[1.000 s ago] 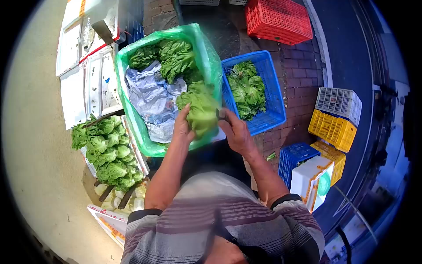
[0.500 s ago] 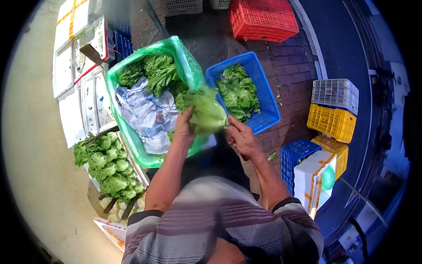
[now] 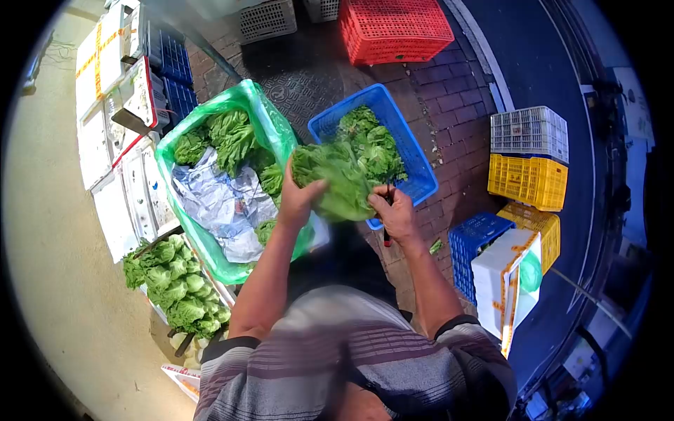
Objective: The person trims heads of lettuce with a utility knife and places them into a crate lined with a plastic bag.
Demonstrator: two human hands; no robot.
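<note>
A head of green lettuce [image 3: 340,186], its leaves partly blurred, is held between my two hands in front of my body. My left hand [image 3: 298,196] is closed around its leafy left side, thumb on top. My right hand [image 3: 397,214] pinches the lettuce at its right end. A slim black-and-red tool [image 3: 387,238] also sticks out of that hand; its kind is hard to make out. Just beyond, a blue crate [image 3: 421,154] contains more leafy lettuce [image 3: 375,144]. To the left, a crate lined with a green plastic bag [image 3: 277,126] contains lettuce heads [image 3: 232,140] and crumpled whitish sheeting [image 3: 221,200].
Lettuce heads [image 3: 175,284] are stacked at lower left beside white foam boxes [image 3: 133,189]. A red crate [image 3: 397,31] stands at the far side. On the right are stacked grey and yellow crates [image 3: 528,179], a blue crate [image 3: 467,245] and a white foam box [image 3: 502,281].
The lettuce has turned in my hands, its leaves now spread toward the blue crate. My right hand has shifted slightly right and the black-and-red tool shows below it. The whole view has shifted a little.
</note>
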